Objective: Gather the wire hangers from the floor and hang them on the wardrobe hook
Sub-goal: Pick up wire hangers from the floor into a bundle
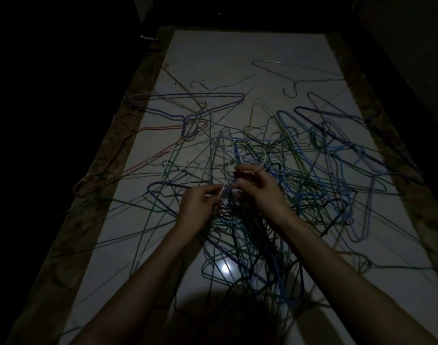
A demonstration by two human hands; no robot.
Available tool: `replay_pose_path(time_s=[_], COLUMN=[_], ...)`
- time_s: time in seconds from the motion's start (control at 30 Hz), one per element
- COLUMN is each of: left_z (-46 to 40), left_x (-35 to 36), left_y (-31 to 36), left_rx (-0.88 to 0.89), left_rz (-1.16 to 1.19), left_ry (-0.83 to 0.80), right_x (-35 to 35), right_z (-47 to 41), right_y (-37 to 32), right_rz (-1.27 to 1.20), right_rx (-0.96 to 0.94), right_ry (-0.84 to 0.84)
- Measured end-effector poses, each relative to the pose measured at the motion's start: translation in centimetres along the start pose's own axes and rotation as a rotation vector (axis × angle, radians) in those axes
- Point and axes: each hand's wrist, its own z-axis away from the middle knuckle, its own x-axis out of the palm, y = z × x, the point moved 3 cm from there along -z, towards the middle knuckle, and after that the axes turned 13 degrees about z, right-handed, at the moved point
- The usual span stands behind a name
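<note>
The pale floor (238,53) carries a wide tangle of wire hangers (300,170), spread from its middle out to the right edge, with strays across the left edge and one grey hanger (295,78) apart near the far right corner. A held bundle (250,245) hangs from both hands toward the near edge.

Risk, largest first: lifting the bundle is likely to drag the linked mass, since the hooks interlock; hangers could then drop or spring loose. A bent hook could snag fingers.

The left hand (198,210) pinches a white wire (223,190) between thumb and fingertips. The right hand (260,192) is curled round several hanger necks.

Hidden: dim light obscures wire paths; individual hangers cannot be counted. The wardrobe hook is not visible. The dark surrounds show nothing readable.
</note>
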Motion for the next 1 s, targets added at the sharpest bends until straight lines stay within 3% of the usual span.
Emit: replay_pose_path(time_s=[0.17,0.4,0.67,0.83,1.0], left_z=[-0.4,-1.6,-3.0,-3.3,-3.5], left_x=[-1.0,-1.5,-1.9,-1.0,-0.7], left_y=[1.2,2.9,2.6,3.4,3.2], left_rx=[0.099,0.071,-0.023,-0.132,-0.229], left_rz=[-0.077,0.171,0.292,0.43,0.499], left_ry=[0.041,0.023,0.029,-0.075,-0.072], right_x=[-1.6,-1.8,-1.1,0.0,0.4], right_z=[-0.5,-0.4,0.4,0.2,0.6], right_y=[0.6,1.2,2.4,2.9,3.6], right_rz=[-0.003,-0.047,0.327,0.739,0.746], right_rx=[0.036,0.117,0.026,-0.13,-0.121], right_ry=[0.126,-0.004,-0.208,-0.237,-0.305])
